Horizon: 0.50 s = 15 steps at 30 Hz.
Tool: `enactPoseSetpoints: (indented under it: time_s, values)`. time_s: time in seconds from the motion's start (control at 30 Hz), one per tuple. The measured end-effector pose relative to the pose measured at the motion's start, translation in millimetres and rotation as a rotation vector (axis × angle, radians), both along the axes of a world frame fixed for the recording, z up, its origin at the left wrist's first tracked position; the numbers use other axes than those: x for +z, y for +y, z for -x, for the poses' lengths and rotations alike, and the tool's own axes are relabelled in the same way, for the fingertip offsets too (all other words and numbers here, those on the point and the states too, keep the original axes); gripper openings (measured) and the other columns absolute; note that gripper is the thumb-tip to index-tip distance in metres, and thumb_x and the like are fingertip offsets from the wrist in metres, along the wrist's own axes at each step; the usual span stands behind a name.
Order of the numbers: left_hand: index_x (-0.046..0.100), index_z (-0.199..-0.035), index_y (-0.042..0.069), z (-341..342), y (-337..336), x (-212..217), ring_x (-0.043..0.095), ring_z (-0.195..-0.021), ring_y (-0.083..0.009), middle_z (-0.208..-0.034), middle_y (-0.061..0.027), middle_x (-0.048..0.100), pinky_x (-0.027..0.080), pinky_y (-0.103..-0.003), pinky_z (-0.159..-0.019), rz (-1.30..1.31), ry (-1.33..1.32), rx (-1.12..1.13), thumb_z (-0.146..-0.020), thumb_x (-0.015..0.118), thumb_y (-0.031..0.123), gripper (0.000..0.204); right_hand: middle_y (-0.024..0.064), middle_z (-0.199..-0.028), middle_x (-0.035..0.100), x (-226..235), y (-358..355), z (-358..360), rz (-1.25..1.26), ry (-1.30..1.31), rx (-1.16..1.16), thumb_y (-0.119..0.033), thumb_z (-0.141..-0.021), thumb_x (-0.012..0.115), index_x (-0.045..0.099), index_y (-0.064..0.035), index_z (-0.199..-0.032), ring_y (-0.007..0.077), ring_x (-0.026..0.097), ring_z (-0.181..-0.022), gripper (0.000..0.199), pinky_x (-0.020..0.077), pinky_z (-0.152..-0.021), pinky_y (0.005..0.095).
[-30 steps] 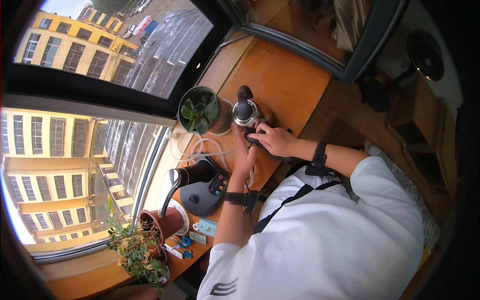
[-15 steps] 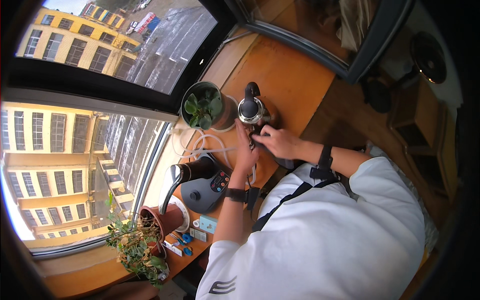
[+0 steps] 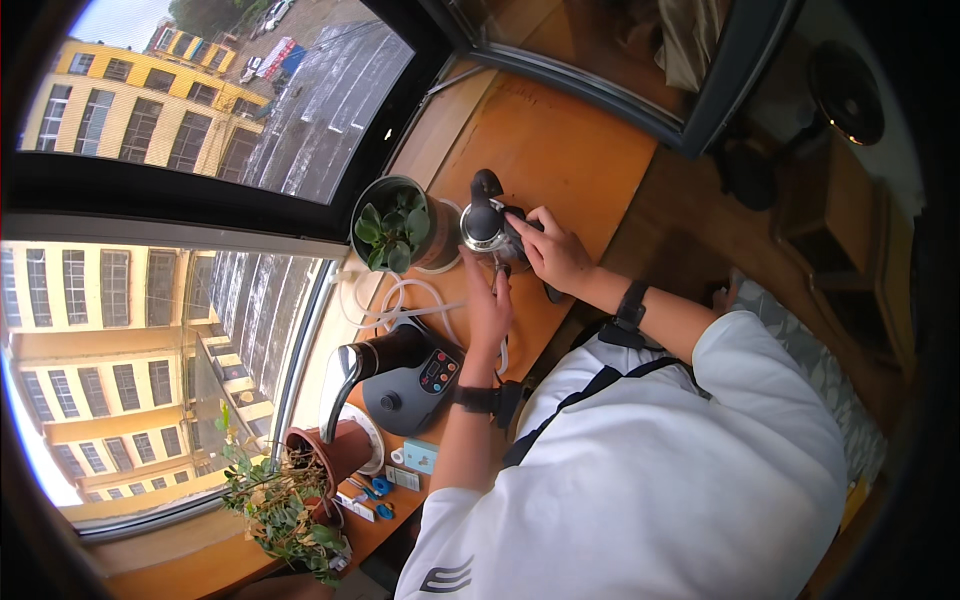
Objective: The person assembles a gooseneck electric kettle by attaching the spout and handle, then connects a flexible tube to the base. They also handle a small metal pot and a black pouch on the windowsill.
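A kettle [image 3: 484, 230] with a black lid, a steel rim and a see-through body stands on the wooden sill. My left hand [image 3: 488, 307] lies along its near side, fingers stretched upward and thumb apart. A small dark and metallic part shows beside that thumb; I cannot make out what it is. On the kettle's right side is my right hand [image 3: 556, 256], bent around its dark handle. One finger reaches out to the lid. The palm side of my right hand is hidden.
A potted plant [image 3: 392, 225] stands close left of the kettle. Nearer are a white hose [image 3: 370, 315], a dark heating base [image 3: 405, 390] with a black-and-silver spout, and a brown-potted plant [image 3: 330, 450]. Small boxes and blue-handled scissors lie beside it. An open window pane [image 3: 590, 80] is behind.
My right hand has moved up and away from beside my left palm to the kettle's right side and lid. My left hand stays against the near side. The view has shifted slightly.
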State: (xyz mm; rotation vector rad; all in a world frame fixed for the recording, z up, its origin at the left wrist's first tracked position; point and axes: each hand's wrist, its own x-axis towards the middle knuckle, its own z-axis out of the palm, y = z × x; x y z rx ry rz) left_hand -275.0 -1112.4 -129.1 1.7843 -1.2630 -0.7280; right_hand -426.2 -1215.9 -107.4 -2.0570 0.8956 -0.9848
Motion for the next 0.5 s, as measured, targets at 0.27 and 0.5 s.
enactPoseSetpoints:
  time_s: [0.27,0.5]
  values:
    - [0.000,-0.156,0.003,4.4,-4.0,23.1,0.062,-0.084,-0.0198,-0.148,-0.0227,0.036,0.054,-0.030,-0.071,-0.069,0.095,0.032,-0.098,0.048,0.004,0.075,0.0204,-0.099,0.062,-81.1,-44.2,12.8,-0.261,0.217,-0.016,-0.011,-0.090,0.053,0.065,-0.0063,-0.118,0.0395,0.061,-0.092,0.031,0.0503,-0.081,0.0439]
    - [-0.004,-0.158,0.014,-2.8,2.8,25.7,0.065,-0.081,-0.0176,-0.152,-0.0186,0.033,0.053,-0.029,-0.069,-0.117,0.216,0.010,-0.098,0.044,0.004,0.077,0.0227,-0.100,0.065,-30.9,-58.1,-10.8,-0.197,0.013,-0.055,-0.005,-0.089,0.051,0.067,-0.0066,-0.117,0.0379,0.063,-0.093,0.033,0.0502,-0.085,0.0408]
